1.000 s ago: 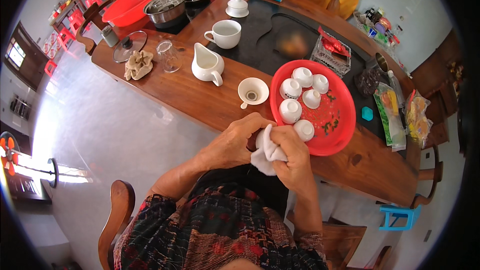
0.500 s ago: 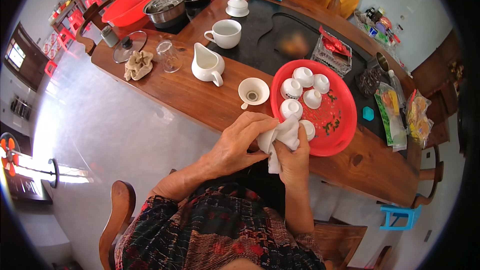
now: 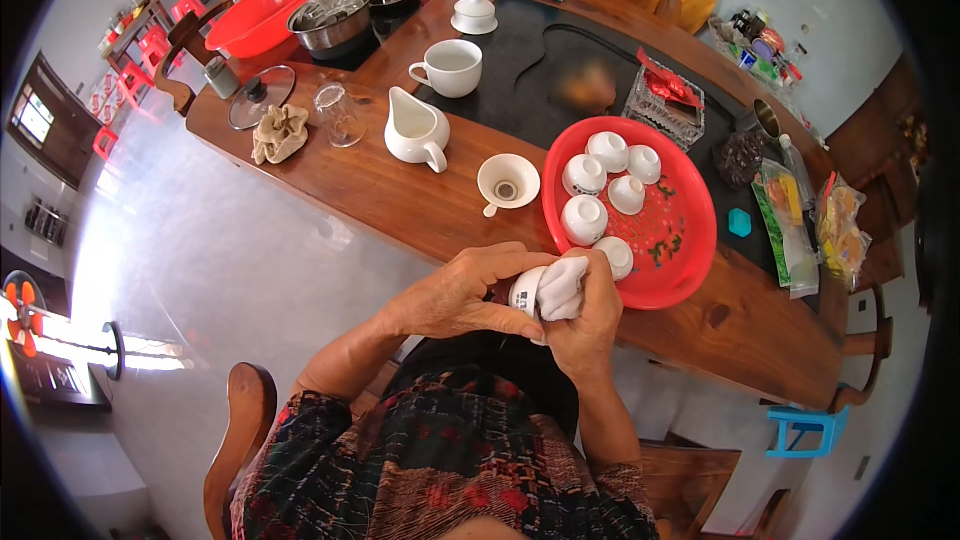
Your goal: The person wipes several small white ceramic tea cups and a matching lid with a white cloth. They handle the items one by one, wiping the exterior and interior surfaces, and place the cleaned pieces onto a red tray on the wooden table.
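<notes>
Off the red tray (image 3: 690, 240), both hands now wipe a cup (image 3: 525, 290).

Both forearms rise from the six o'clock edge and meet at the picture's centre. The left hand (image 3: 455, 295) lies at nine o'clock of the right hand (image 3: 580, 315), fingers curled inward, thumb on top. The right hand is closed in a loose fist, knuckles toward three o'clock, touching the left.
</notes>
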Tool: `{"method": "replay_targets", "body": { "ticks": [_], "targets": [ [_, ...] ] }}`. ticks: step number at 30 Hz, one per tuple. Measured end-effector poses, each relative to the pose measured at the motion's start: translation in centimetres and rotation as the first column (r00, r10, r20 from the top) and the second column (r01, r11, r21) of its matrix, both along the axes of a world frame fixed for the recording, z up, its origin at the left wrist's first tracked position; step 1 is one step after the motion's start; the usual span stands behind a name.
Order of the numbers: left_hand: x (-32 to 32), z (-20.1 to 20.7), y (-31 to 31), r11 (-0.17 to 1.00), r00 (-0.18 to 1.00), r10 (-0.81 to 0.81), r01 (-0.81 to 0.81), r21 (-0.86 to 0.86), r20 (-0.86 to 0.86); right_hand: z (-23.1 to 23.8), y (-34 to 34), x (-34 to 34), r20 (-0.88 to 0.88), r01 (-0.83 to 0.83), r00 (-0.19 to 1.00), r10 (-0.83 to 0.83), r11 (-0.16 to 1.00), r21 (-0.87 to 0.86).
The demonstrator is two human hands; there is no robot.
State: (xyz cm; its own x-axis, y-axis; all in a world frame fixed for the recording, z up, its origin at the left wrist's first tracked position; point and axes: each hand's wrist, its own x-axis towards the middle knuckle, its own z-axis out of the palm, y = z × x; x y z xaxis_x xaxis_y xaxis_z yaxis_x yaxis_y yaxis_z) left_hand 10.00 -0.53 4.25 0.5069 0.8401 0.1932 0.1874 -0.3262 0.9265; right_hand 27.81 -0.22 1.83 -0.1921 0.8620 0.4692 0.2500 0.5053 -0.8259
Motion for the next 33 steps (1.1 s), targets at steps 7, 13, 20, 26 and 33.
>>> {"method": "replay_targets", "body": {
  "ticks": [7, 13, 20, 26, 33],
  "targets": [
    [2.6, -0.6, -1.3, 0.918, 0.948, 0.254, -0.298, 0.261, 0.192, 0.1, 0.7, 0.3, -0.609, -0.246, 0.793, -0.020, 0.904, -0.351],
    [2.5, -1.5, -0.2, 0.746, 0.957, 0.273, -0.275, 0.606, 0.098, -1.9, -0.6, -0.1, -0.825, -0.601, 0.557, -0.094, 0.640, -0.478],
    [2.1, 0.1, -1.5, 0.931, 0.949, 0.308, -0.315, 0.183, 0.064, 0.2, 0.1, 0.3, -0.110, 0.073, 0.991, -0.072, 0.997, 0.007],
    [3.0, -0.5, -2.0, 0.909, 0.855, 0.410, -0.353, -0.221, 0.319, -0.2, 0.0, 0.7, -0.279, -0.035, 0.960, 0.028, 0.999, -0.021],
    [5.2, -3.2, -0.8, 0.797, 0.669, 0.552, -0.249, -0.550, 0.498, -0.1, -1.0, -1.2, -0.356, -0.057, 0.930, 0.090, 0.993, 0.103]
  ]
}}
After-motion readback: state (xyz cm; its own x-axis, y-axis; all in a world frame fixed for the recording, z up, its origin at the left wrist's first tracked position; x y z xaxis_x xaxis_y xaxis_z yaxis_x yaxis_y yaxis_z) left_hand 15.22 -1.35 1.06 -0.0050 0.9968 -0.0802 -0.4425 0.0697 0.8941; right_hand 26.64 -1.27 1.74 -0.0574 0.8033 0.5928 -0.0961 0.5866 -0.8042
